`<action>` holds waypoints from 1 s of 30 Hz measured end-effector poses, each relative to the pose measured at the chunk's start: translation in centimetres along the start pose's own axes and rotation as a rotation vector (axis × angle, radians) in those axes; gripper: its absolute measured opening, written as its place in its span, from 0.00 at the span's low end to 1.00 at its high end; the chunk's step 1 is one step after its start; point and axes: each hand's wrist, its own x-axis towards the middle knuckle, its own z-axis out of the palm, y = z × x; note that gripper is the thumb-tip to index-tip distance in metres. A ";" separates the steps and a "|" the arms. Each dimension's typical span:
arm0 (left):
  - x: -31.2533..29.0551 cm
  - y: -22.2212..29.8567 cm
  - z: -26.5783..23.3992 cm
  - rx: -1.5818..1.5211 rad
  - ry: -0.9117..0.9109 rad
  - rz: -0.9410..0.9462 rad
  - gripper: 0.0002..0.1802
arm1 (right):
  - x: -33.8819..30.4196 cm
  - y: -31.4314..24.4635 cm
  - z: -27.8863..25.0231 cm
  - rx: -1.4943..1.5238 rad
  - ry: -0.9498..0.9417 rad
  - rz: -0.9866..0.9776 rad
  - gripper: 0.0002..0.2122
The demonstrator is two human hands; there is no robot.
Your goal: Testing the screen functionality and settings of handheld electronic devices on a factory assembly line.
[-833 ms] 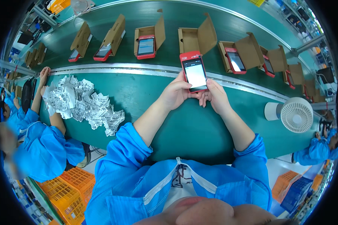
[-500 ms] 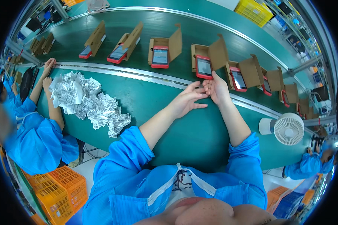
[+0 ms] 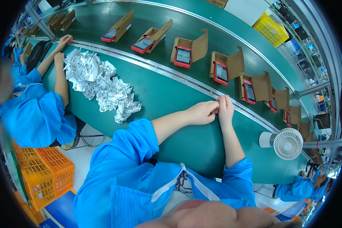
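Note:
My left hand (image 3: 202, 113) and my right hand (image 3: 226, 108) meet over the green table, close to the metal rail. The fingers of both are curled and closed, with fingertips touching. Whatever may be pinched between them is hidden. Just beyond the rail, the nearest red handheld device (image 3: 221, 72) with a screen leans at the front of an open cardboard box (image 3: 235, 62). To its right sits another red device (image 3: 249, 91), also in an open box. Neither hand touches a device.
Left on the table lies a heap of small printed white packets (image 3: 98, 81), beside a co-worker in blue (image 3: 38, 110). A white fan (image 3: 287, 143) stands at right. More boxed devices line the green belt (image 3: 155, 22). Orange crates (image 3: 57, 171) sit on the floor.
My hands have gone from loosely spread fingers beside a device to closed fingers brought together, slightly nearer me. The view has shifted, and the boxes appear farther right.

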 end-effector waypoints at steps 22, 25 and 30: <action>-1.9 -0.5 0.3 0.033 0.054 0.020 0.10 | -0.1 1.5 0.8 -0.066 -0.092 -0.185 0.14; -1.6 -1.1 -0.3 0.040 0.057 0.056 0.12 | 0.0 0.8 1.1 -0.039 -0.083 -0.164 0.14; -1.3 -1.3 -0.3 -0.030 0.031 0.001 0.11 | 0.2 1.5 1.3 -0.054 -0.080 -0.149 0.12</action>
